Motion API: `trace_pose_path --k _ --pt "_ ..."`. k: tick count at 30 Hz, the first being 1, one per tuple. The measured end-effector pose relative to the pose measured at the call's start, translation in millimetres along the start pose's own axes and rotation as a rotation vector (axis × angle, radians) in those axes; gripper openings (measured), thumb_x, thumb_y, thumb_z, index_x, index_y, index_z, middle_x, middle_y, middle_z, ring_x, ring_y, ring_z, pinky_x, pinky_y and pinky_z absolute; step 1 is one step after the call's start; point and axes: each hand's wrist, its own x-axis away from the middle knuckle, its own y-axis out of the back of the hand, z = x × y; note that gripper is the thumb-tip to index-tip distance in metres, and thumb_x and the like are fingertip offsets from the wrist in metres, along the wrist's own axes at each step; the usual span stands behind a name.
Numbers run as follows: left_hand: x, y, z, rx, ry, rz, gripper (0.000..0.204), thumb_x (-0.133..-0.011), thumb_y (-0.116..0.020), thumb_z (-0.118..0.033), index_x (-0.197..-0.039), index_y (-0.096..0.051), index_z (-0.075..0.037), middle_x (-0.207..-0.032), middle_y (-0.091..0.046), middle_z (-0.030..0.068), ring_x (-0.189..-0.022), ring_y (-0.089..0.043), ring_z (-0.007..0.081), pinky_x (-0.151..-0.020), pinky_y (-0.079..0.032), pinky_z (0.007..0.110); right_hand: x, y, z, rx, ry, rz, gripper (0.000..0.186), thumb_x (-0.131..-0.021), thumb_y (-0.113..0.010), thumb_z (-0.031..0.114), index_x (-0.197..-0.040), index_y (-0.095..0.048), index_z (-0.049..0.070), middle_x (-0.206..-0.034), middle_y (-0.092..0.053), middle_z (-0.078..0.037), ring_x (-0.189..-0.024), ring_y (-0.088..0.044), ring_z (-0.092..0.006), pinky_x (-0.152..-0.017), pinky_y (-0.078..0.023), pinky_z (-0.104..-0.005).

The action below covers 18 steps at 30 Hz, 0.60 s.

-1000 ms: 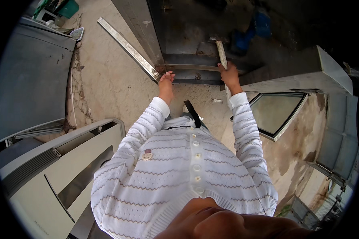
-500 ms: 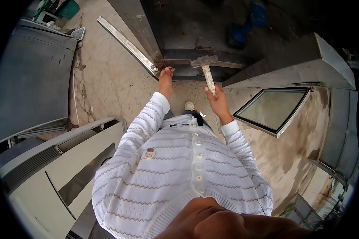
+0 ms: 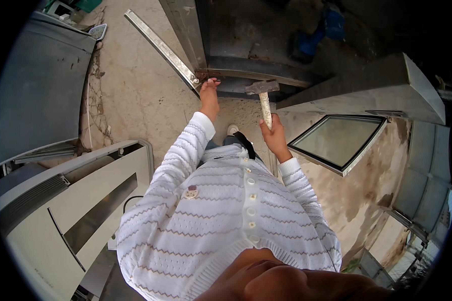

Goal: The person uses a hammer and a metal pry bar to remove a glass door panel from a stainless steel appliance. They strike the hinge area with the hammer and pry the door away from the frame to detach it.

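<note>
My right hand (image 3: 274,134) grips the pale, scuffed handle (image 3: 265,108) of a hammer, whose dark metal head (image 3: 261,87) is held up before the sill (image 3: 278,80) of a dark metal cabinet or doorway. My left hand (image 3: 209,94) is at the lower left corner of that frame, fingertips pinched on a small thin piece that is too small to make out clearly. Right beside those fingers, a long silver metal bar (image 3: 160,47) ends at a bolted, rusty joint (image 3: 201,76) and slants away to the upper left.
Blue objects (image 3: 314,35) lie inside the dark opening. A glazed panel (image 3: 336,140) is at right, below a metal flap (image 3: 397,85). A grey cabinet (image 3: 40,90) and cream appliance (image 3: 85,210) stand at left, with concrete floor (image 3: 130,100) between.
Over the last second the hammer has come back toward me, its head lower in view and my right hand nearer my body. My left hand stays at the joint, slightly higher in view.
</note>
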Motion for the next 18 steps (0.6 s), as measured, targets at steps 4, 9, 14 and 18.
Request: trace_pose_path --k 4,9,14,18 --pt "0.3 -2.7 3.1 0.038 -0.065 -0.017 0.022 -0.101 -0.052 -0.030 -0.100 -0.062 -0.011 -0.092 -0.067 0.0000 -0.080 -0.051 0.0076 -0.079 -0.038 0.023 6.7 17.1 16.7 0.116 0.106 -0.044 0.029 -0.092 -0.063 0.025 -0.104 -0.051 0.001 -0.079 -0.063 -0.020 -0.070 -0.064 -0.0354 -0.063 -0.049 -0.0410" --pt "-12.1 3.1 13.5 0.063 -0.073 -0.019 0.021 -0.101 -0.051 -0.034 -0.102 -0.061 -0.015 -0.089 -0.064 -0.0026 -0.081 -0.054 0.0081 -0.074 -0.041 0.026 12.6 34.1 30.0 0.137 0.199 -0.109 0.030 -0.092 -0.064 0.024 -0.108 -0.051 0.002 -0.079 -0.063 -0.018 -0.070 -0.064 -0.0318 -0.063 -0.049 -0.0388" --pt "10.2 -7.6 1.2 0.306 0.155 -0.043 0.022 -0.100 -0.052 -0.039 -0.108 -0.059 -0.020 -0.089 -0.062 -0.0055 -0.097 -0.062 0.0120 -0.079 -0.045 0.026 6.5 45.2 33.4 -0.040 -0.023 0.308 0.029 -0.092 -0.065 0.025 -0.108 -0.056 0.003 -0.080 -0.064 -0.017 -0.071 -0.064 -0.0273 -0.066 -0.050 -0.0358" --pt "7.4 -12.5 8.0 0.462 0.220 0.011 0.026 -0.097 -0.056 -0.040 -0.110 -0.060 -0.017 -0.089 -0.062 -0.0051 -0.101 -0.064 0.0142 -0.086 -0.048 0.029 2.5 28.4 34.4 0.153 0.166 0.225 0.029 -0.093 -0.062 0.026 -0.111 -0.057 0.003 -0.082 -0.065 -0.017 -0.072 -0.065 -0.0271 -0.068 -0.050 -0.0359"
